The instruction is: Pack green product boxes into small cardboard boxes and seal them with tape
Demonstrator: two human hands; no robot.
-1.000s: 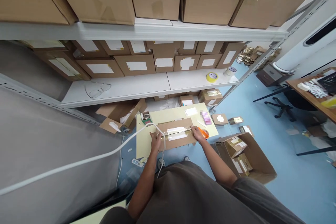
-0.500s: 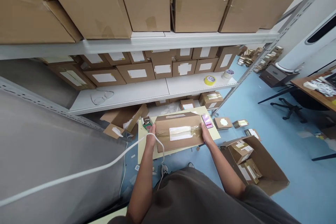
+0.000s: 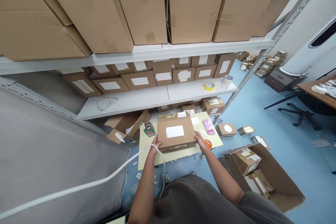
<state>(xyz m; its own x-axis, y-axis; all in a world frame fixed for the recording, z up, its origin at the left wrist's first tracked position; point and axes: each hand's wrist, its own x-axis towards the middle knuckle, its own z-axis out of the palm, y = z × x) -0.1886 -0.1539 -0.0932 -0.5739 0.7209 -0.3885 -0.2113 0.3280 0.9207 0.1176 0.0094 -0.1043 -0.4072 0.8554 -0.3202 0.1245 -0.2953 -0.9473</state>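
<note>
A brown cardboard box (image 3: 187,131) with a white label on its upper face is held between my two hands over the pale yellow table (image 3: 147,152). My left hand (image 3: 156,143) grips its near left corner, and my right hand (image 3: 200,139) its near right corner. Just left of the box stands a small green box (image 3: 149,129). By my right hand lies an orange tape roll (image 3: 208,143), partly covered. A pink-screened phone, blurred in part (image 3: 208,126), rests farther right on the table. A white cable (image 3: 110,168) passes in front of my left hand.
Metal shelving (image 3: 136,106) carries rows of labelled boxes, a yellow tape roll (image 3: 209,86), a clear tape roll (image 3: 227,79) and glasses (image 3: 107,103). An open carton (image 3: 286,185) holding parcels stands on the floor at right. Another open carton (image 3: 141,120) sits left behind the table.
The held box has tipped: its taped, labelled face has turned toward me and down, and another labelled face now shows on top. The orange tape roll has come into sight.
</note>
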